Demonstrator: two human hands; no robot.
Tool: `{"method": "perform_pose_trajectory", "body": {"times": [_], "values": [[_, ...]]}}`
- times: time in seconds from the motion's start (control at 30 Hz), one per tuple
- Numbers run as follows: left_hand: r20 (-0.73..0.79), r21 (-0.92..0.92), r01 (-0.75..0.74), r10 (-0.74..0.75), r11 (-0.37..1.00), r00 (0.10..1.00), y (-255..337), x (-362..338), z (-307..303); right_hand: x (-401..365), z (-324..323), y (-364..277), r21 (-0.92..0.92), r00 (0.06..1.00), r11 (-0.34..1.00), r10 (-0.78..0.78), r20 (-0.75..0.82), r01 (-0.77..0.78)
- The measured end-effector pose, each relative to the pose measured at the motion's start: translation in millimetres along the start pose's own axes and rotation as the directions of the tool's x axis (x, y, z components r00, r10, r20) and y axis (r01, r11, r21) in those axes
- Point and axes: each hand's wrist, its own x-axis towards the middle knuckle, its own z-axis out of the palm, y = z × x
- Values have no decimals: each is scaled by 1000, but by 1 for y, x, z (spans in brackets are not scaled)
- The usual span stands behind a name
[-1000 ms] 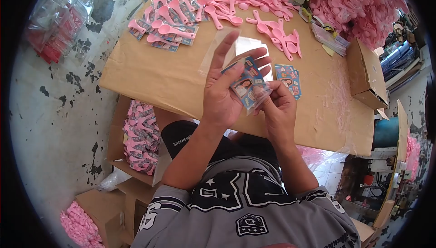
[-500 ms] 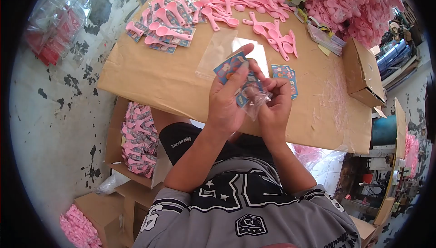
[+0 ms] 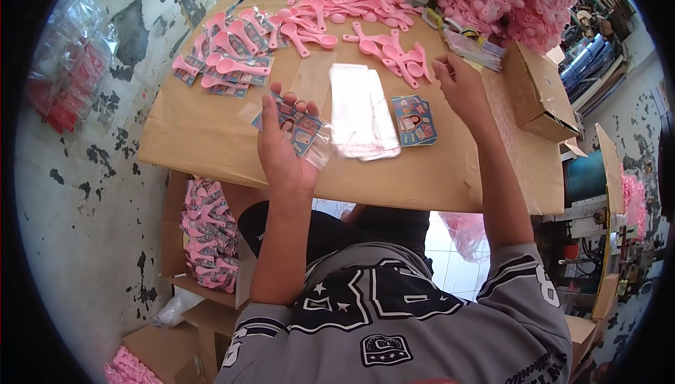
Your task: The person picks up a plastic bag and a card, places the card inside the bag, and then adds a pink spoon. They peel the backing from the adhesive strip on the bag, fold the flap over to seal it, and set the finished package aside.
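Note:
My left hand (image 3: 285,148) is closed on a printed blue card in a clear plastic bag (image 3: 302,131), held over the near left part of the table. The thumb lies along the card's left edge and fingertips show behind its top. My right hand (image 3: 463,92) is just right of a small group of pink measuring spoons (image 3: 394,52), its fingers loosely curled and apart; I see nothing in them. Between the hands lie a stack of clear plastic bags (image 3: 362,113) and a stack of printed cards (image 3: 415,120).
Bagged cards with pink spoons (image 3: 228,50) lie at the table's left. A larger spoon pile (image 3: 351,1) is at the back, beside a big bag of spoons (image 3: 513,1). A cardboard box (image 3: 541,92) stands right. Below left, another box holds packed spoons (image 3: 209,233).
The hands have separated. My right hand has let go of the bagged card and moved right and away toward the spoons; my left hand has carried it left, uncovering the bag stack.

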Motion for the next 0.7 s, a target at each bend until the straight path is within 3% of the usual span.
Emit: {"method": "perform_pose_trajectory", "body": {"times": [0.13,0.23,0.33,0.47,0.53,0.6,0.67,0.7], "values": [[23,95,-90,88,991,996,-7,-10,3,50,41,87,-328,999,944,-43,-2,40],[-34,181,-179,188,967,982,-6,-16,4,60,58,89,-198,998,980,15,58,-3],[-61,182,-218,232,959,971,1,-11,-7,53,49,72,-213,990,973,110,83,-90],[-69,134,-249,260,959,963,9,-5,-12,36,25,65,-115,997,992,44,-56,-50],[-85,120,-270,280,955,956,12,-3,-12,3,0,10,50,999,998,39,37,-41],[-102,101,-283,293,954,951,16,1,-10,-39,-11,-32,336,969,932,58,238,-139],[-69,110,-299,308,948,949,16,4,-7,-78,-16,-66,418,844,838,91,529,-352],[-50,117,-305,312,945,949,16,4,-6,-94,-15,-79,427,802,812,81,592,-397]]}}
